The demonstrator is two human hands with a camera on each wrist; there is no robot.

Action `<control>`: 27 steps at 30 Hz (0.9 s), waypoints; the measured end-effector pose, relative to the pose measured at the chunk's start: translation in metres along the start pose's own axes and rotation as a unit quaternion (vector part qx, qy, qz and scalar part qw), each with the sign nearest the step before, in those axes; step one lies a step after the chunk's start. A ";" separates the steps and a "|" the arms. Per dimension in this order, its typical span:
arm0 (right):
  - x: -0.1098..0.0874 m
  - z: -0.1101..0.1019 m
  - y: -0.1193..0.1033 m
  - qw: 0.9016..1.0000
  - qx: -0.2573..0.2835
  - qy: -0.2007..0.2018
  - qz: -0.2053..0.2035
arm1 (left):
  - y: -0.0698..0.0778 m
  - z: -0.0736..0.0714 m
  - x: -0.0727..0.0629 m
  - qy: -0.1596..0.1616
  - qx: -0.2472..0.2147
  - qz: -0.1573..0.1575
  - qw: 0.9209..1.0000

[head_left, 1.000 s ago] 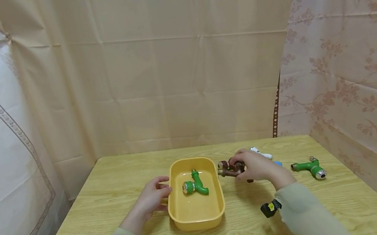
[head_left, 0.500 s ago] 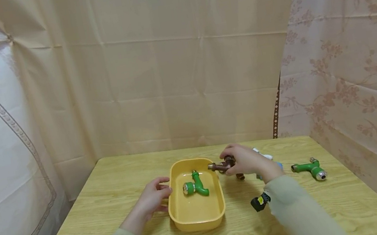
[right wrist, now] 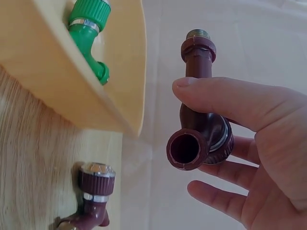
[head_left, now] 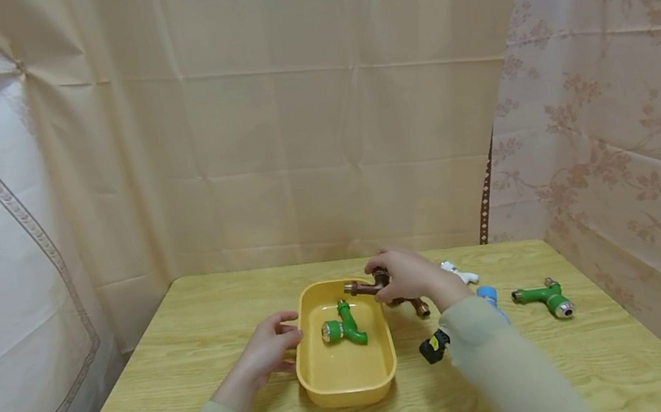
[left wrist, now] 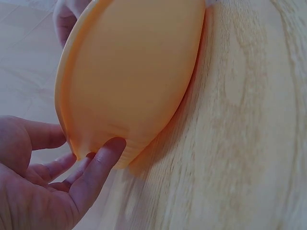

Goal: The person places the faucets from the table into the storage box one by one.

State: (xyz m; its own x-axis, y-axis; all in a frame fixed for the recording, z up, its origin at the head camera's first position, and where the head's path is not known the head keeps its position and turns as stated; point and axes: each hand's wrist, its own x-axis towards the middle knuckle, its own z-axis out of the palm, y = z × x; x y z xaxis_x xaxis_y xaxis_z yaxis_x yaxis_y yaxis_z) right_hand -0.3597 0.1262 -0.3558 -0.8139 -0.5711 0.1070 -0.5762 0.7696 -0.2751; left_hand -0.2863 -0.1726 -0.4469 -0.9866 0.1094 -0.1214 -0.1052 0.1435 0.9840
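Observation:
My right hand (head_left: 408,277) grips a maroon water tap (head_left: 363,289) between thumb and fingers, over the right rim of the yellow plastic basin (head_left: 351,396). In the right wrist view, the held tap (right wrist: 199,67) points its threaded end up, its round spout opening toward the camera. A green tap (head_left: 351,326) lies inside the basin. At the basin's left side is my left hand (head_left: 263,352); the left wrist view shows its extended fingers (left wrist: 98,167) touching the outer wall. Another maroon tap (right wrist: 96,184) rests on the table, partly hidden by my right hand in the head view.
Right of the basin, a white tap (head_left: 461,274) and a blue tap (head_left: 487,294), partly covered by my right sleeve, lie on the wooden table (head_left: 203,307). Farther right lies another green tap (head_left: 546,297). Cloth curtains (head_left: 317,128) hang behind the table and along its sides.
My right hand has lifted the maroon tap and carried it left, from beside the basin to above its right rim. A second maroon tap has come into view beneath. My left hand stays put.

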 end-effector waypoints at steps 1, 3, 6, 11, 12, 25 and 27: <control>0.002 0.000 -0.002 1.000 0.002 0.000 -0.003 | 0.000 0.000 0.000 0.000 0.000 0.000 1.000; 0.005 0.000 -0.006 1.000 0.001 -0.001 -0.005 | 0.000 0.001 0.001 0.002 0.000 -0.001 1.000; 0.011 0.002 -0.010 1.000 0.003 -0.004 -0.003 | 0.000 0.001 0.000 0.001 0.000 0.000 1.000; 0.021 0.007 -0.016 1.000 0.009 -0.016 0.007 | 0.001 0.000 0.000 0.001 0.005 -0.003 1.000; 0.023 0.007 -0.017 1.000 0.007 -0.017 0.006 | 0.000 0.000 0.000 0.002 0.006 -0.004 1.000; 0.039 0.017 -0.032 0.999 -0.007 -0.023 -0.027 | -0.001 0.000 0.001 0.006 0.011 -0.005 1.000; 0.041 0.019 -0.034 0.999 -0.004 -0.027 -0.024 | -0.001 0.001 0.001 0.007 0.011 -0.005 1.000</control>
State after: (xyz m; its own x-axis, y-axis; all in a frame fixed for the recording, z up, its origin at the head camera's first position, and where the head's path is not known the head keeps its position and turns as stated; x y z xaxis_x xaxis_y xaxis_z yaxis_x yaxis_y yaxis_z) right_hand -0.3718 0.0710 -0.3604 -0.7802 -0.6218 0.0682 -0.6152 0.7430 -0.2635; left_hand -0.2868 -0.1721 -0.4478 -0.9870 0.0950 -0.1292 -0.1123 0.1662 0.9797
